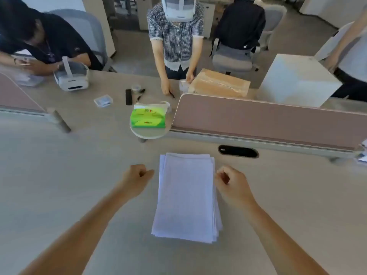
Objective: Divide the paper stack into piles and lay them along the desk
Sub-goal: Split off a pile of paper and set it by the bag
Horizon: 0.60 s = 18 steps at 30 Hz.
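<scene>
A single stack of white paper lies flat on the beige desk, straight in front of me, its sheets slightly fanned at the right and far edges. My left hand hovers just left of the stack's far half, fingers curled into a loose fist, holding nothing. My right hand is close to the stack's right edge, also curled shut, and it is apart from the sheets or barely at their edge.
A green tissue pack sits on a small round stand beyond the stack. A pink divider panel runs along the far right, with a black cable slot before it. People stand and sit across the desk, near a headset and a cardboard box.
</scene>
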Motion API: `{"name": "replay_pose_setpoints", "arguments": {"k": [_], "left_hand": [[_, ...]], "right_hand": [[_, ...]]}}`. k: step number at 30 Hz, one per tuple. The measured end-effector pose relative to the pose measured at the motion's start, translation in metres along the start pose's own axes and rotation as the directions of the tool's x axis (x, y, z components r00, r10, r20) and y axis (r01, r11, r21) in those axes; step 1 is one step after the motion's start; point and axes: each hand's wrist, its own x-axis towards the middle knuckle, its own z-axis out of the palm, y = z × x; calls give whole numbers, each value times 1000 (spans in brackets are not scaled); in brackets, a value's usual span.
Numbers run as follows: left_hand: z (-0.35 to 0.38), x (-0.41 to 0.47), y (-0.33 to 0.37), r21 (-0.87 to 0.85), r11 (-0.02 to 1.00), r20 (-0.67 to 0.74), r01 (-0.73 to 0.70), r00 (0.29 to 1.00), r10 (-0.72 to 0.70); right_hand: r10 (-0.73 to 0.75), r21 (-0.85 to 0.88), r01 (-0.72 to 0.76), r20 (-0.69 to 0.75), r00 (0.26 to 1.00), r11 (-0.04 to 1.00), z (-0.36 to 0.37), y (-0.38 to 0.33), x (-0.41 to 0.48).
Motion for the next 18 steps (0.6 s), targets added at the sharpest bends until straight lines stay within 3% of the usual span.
{"name": "replay_pose_setpoints", "arguments": {"k": [3,6,9,14,18], "left_hand": [[45,9,-10,72,969,137,235,960,-243],[82,15,-17,17,935,206,355,913,-351],[106,19,-22,-84,907,156,413,905,-397],[125,22,-17,-91,882,137,463,883,-449],[130,20,-10,34,878,96,477,873,-478]], "right_hand": [[266,-116,-253,117,957,960,24,56,24],[431,-185,-398,203,879,898,51,95,40],[478,-238,-428,225,849,872,71,121,52],[544,-213,-509,163,823,834,79,120,61],[590,-153,-570,168,790,807,83,123,60]]}}
